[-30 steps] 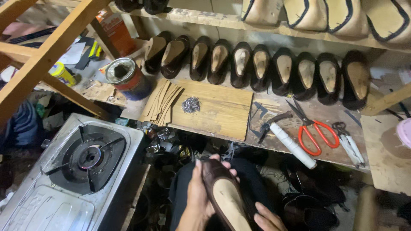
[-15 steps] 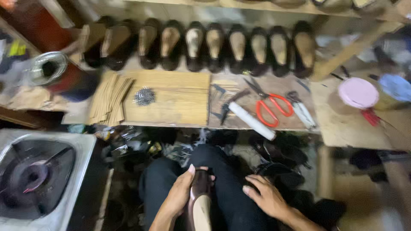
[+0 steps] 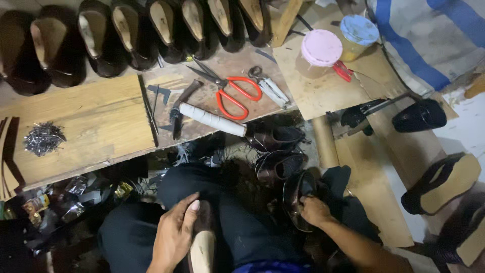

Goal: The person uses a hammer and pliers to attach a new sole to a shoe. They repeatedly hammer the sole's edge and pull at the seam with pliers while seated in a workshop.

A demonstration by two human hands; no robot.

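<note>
Left hand [image 3: 174,237]: grip closed around a dark shoe [image 3: 203,242] with a pale insole, on the lap. Right hand [image 3: 314,210]: grip closed on the rim of a dark upper [image 3: 298,194], low beside the knee. Beyond the grips, on the tabletop [image 3: 101,126]: red scissors [image 3: 233,93], white-handled hammer [image 3: 202,115], tack pile [image 3: 43,138]. Farther right: pink-lidded tub [image 3: 321,48], blue-lidded tub [image 3: 359,29].

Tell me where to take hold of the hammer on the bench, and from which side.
Grip the hammer by its white wrapped handle, near the free end that points right, towards the bench edge. Come from above with fingers across the shaft. It lies flat, and its dark head sits at the left beside the wooden board, while the red-handled scissors crowd its far side, so the near side looks clearer.
</note>
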